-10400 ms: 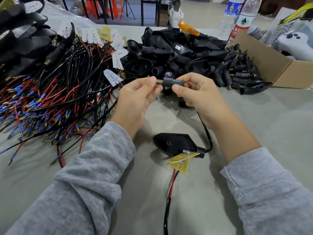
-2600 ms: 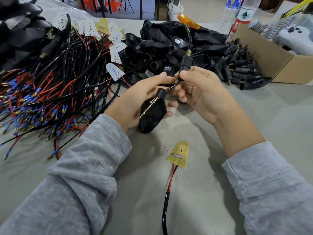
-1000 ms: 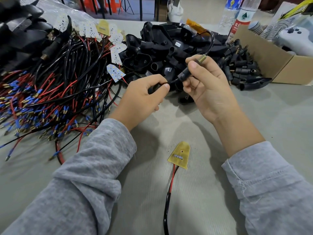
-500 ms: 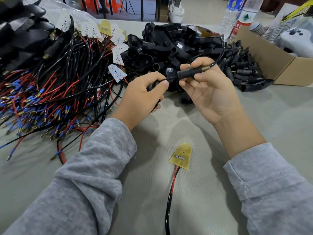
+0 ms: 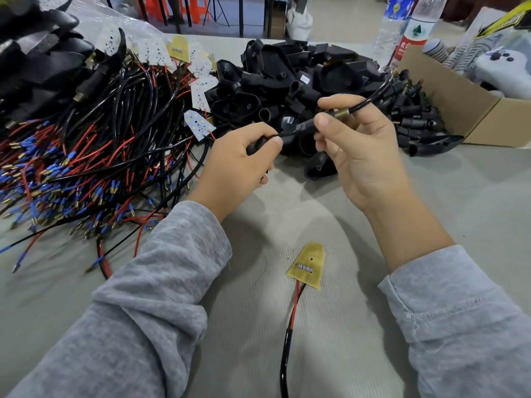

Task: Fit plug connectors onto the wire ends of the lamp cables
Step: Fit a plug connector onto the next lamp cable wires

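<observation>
My right hand [image 5: 359, 150] pinches a black plug connector [image 5: 309, 126] with a brass threaded end, held above the table. A black cable [image 5: 373, 94] runs from that brass end up and to the right. My left hand [image 5: 238, 165] grips the cable's other part just left of the connector, with a dark piece mostly hidden in its fingers. On the table in front of me lies a yellow LED board [image 5: 309, 265] with a red and black cable [image 5: 290, 326] trailing toward me.
A tangle of red and black wires with blue ferrules [image 5: 80, 168] covers the left. A heap of black lamp housings [image 5: 287, 79] lies behind my hands. A cardboard box [image 5: 448, 101] and two water bottles [image 5: 408, 27] stand at the back right.
My right hand has turned the connector from upright to nearly level, and the cable now loops off to the right. My left hand stays on the cable close beside it.
</observation>
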A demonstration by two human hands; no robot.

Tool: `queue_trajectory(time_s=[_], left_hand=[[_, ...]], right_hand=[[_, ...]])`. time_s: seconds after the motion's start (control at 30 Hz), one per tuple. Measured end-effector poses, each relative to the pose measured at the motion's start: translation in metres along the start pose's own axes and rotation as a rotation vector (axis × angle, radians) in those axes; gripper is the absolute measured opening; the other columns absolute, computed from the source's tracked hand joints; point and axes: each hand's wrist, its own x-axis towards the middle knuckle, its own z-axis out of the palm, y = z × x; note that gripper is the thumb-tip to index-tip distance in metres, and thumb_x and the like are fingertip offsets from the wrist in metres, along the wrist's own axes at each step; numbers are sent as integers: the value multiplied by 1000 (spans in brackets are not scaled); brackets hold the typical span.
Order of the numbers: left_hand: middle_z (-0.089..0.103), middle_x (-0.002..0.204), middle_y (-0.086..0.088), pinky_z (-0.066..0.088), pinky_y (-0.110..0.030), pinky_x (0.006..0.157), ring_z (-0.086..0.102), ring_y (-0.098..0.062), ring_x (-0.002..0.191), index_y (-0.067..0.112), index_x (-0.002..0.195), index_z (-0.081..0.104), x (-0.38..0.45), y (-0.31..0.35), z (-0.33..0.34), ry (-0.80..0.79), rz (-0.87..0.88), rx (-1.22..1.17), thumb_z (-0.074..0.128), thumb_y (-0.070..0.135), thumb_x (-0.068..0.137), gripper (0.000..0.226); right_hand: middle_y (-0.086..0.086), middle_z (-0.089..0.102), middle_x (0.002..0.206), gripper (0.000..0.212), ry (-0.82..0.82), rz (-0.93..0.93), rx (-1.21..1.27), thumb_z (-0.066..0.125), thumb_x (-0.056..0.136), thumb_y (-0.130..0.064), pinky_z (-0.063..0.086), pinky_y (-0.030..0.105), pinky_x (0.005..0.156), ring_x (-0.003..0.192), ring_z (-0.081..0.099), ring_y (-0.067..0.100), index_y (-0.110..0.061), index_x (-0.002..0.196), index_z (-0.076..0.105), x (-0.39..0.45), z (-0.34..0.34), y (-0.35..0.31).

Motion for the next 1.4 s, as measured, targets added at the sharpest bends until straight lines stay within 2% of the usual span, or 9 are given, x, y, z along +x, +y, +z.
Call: queue_trajectory(time_s=[0.1, 0.2, 0.33, 0.43, 0.63, 0.87, 1.07, 1.27, 1.4], left_hand=[[53, 65, -17, 43, -22, 47, 50, -16, 51, 23, 78, 65, -2, 0, 3, -46, 37, 41, 57, 25, 90, 15], [54, 66, -15, 46, -35, 52, 50, -17, 52, 20, 81, 63, -5, 1, 7, -92, 91, 140, 55, 28, 89, 14], [52, 69, -19, 43, -24, 46, 47, -18, 54, 21, 80, 63, -4, 2, 7, -56, 73, 85, 56, 27, 89, 13], [52, 69, -21, 43, -21, 46, 48, -19, 54, 18, 81, 63, -3, 2, 6, -36, 71, 72, 56, 25, 91, 14], [54, 69, -15, 48, -26, 49, 52, -16, 53, 19, 83, 63, -6, 4, 7, -56, 127, 111, 55, 25, 92, 14], [58, 67, -8, 46, -27, 52, 56, -14, 51, 23, 85, 61, -6, 4, 7, -63, 105, 135, 55, 31, 91, 12], [60, 66, -7, 52, -43, 59, 59, -28, 59, 27, 96, 56, -8, 9, 8, -73, 85, 115, 54, 30, 82, 14], [61, 64, -3, 48, -28, 52, 55, -16, 55, 27, 94, 60, -7, 9, 8, -91, 6, -4, 43, 19, 80, 24], [62, 65, -3, 51, -32, 54, 55, -14, 52, 33, 89, 59, -7, 7, 9, -98, 20, 62, 43, 18, 81, 23]], right_hand=[[-6, 55, 63, 9, 146, -53, -166, 74, 86, -16, 40, 23, 50, 55, 48, 11, -19, 82, 67, 0, 1, 2], [-6, 52, 61, 14, 225, -80, -266, 72, 89, -24, 39, 23, 49, 53, 45, 11, -22, 78, 64, 0, 0, 2], [-2, 60, 72, 3, 120, -14, -123, 64, 94, -16, 45, 23, 53, 60, 56, 14, -17, 91, 66, 0, 0, -2], [5, 64, 81, 9, 70, 96, 42, 55, 98, -7, 50, 23, 62, 67, 61, 16, -9, 99, 64, 0, -1, -3], [1, 69, 69, 19, 72, 325, 86, 58, 98, -22, 51, 15, 54, 57, 62, 9, -7, 87, 62, 0, 5, 1], [1, 68, 72, 15, 68, 310, 106, 58, 98, -20, 51, 17, 55, 59, 61, 10, -7, 90, 61, -1, 8, 1], [-2, 67, 68, 17, 94, 303, 80, 56, 99, -22, 48, 16, 53, 57, 58, 10, -7, 91, 61, -3, 9, -2], [-1, 66, 70, 15, 71, 293, 70, 56, 99, -19, 49, 18, 54, 59, 59, 11, -9, 91, 62, -3, 10, -2], [3, 65, 74, 12, 9, 261, -1, 57, 98, -14, 49, 20, 54, 60, 57, 14, -11, 89, 64, -5, 13, 0]])
